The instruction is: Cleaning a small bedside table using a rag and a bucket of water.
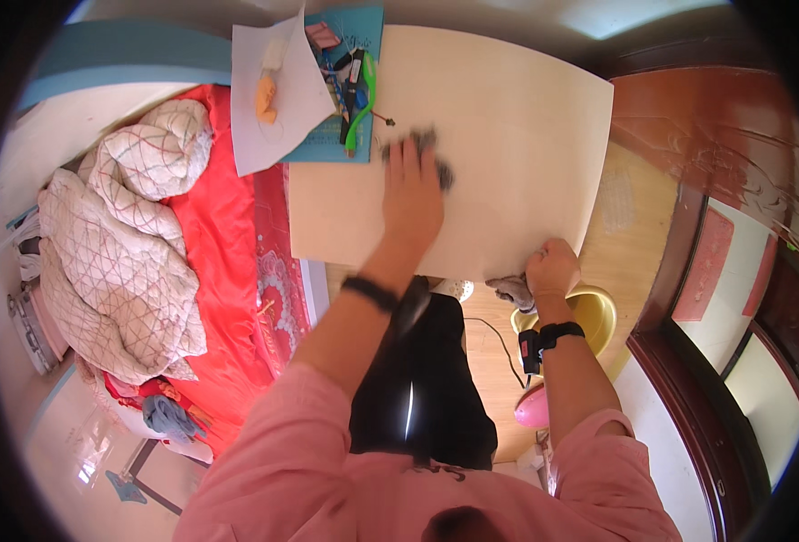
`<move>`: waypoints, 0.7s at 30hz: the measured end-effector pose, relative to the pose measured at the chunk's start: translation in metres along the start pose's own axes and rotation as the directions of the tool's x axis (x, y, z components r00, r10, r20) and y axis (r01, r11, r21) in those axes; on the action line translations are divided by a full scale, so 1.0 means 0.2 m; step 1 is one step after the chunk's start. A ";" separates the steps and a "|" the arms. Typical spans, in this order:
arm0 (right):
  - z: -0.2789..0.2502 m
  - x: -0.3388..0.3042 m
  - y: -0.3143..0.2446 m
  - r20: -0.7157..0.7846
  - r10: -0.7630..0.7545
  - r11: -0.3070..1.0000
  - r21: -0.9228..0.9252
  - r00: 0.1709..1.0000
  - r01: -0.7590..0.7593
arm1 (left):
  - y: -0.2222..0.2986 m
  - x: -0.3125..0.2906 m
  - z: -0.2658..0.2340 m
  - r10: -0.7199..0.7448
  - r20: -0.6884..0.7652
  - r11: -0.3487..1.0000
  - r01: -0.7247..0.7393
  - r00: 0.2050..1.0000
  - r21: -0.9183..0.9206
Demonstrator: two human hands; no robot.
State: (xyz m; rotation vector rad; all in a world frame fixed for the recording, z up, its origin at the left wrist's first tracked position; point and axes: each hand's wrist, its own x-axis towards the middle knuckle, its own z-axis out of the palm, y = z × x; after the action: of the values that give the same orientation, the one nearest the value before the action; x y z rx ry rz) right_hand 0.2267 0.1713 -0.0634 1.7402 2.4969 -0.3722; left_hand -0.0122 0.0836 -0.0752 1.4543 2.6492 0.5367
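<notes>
My left hand (410,194) reaches over the pale tabletop (499,108). Its fingers lie over a dark grey rag (445,174), which shows in blurred patches around the fingertips. At the table's near right corner, my right hand (555,265) is closed into a fist. A grey-brown cloth (510,290) sits beside that wrist at the table edge; whether the fist grips anything is hidden. Left of the rag lies a blue board (314,147) bearing a green-handled tool (364,107) and several small parts. A white sheet (250,86) with an orange piece (266,99) partly covers it.
Below the table's right corner stands a yellow basin (603,312), with a pink rounded object (532,408) on the floor nearby. To the left is a bed with a red sheet (223,298) and a bunched checked quilt (124,262). Dark red wooden furniture (715,126) borders the right side.
</notes>
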 end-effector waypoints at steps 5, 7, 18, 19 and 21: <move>-0.02 0.00 -0.07 0.020 -0.060 0.998 -0.009 0.998 0.061 | -0.03 -0.10 -0.05 0.038 0.043 0.997 -0.041 0.998 0.063; -0.01 0.01 -0.08 0.041 -0.013 0.999 0.034 0.999 0.012 | -0.02 0.13 -0.01 0.066 -0.013 0.998 -0.066 0.998 0.012; 0.01 0.01 -0.07 -0.015 -0.079 0.997 -0.010 0.997 0.079 | -0.49 -0.66 -0.32 0.042 0.305 0.993 -0.073 0.951 0.090; 0.01 0.01 -0.08 0.015 -0.074 0.997 -0.022 0.997 0.074 | -0.59 -0.59 -0.38 -0.149 0.205 0.989 0.146 0.967 0.030; -0.01 0.00 -0.08 0.017 -0.083 0.996 -0.017 0.996 0.083 | -0.61 -0.47 -0.37 -0.226 0.020 0.951 0.216 0.974 0.221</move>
State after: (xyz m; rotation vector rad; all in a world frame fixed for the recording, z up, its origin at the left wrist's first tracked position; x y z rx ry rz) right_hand 0.2129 0.1663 -0.0594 1.6242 2.5588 -0.3672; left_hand -0.0750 -0.0743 -0.0572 1.1735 2.8581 0.1975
